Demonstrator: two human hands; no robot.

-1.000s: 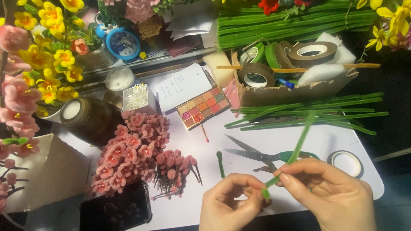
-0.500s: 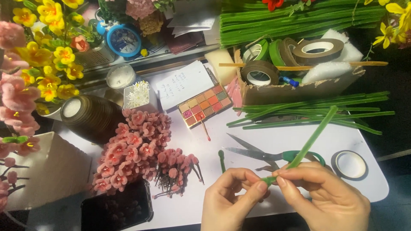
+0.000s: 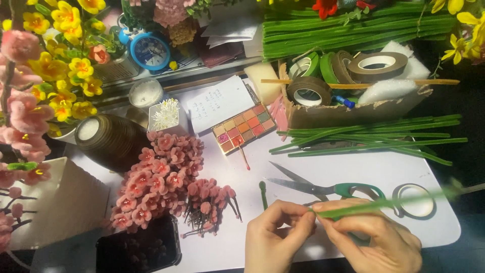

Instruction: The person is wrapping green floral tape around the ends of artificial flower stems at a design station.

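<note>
Pinched between thumb and fingers of both the left hand (image 3: pixel 275 237) and the right hand (image 3: pixel 371 237): one green stem (image 3: pixel 384 203), slanting up and away past the right hand. Low at the near tabletop (image 3: pixel 303 162) edge, little bare room just beyond the knuckles. One pair of green-handled scissors (image 3: pixel 323 187) just beyond the hands, a pile of pink blossoms (image 3: pixel 161 182) off to the left.

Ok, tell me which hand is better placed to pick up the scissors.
Probably the right hand: the scissors' green handles lie just above it, though it still pinches the green stem. The left hand sits nearer the blades.
</note>
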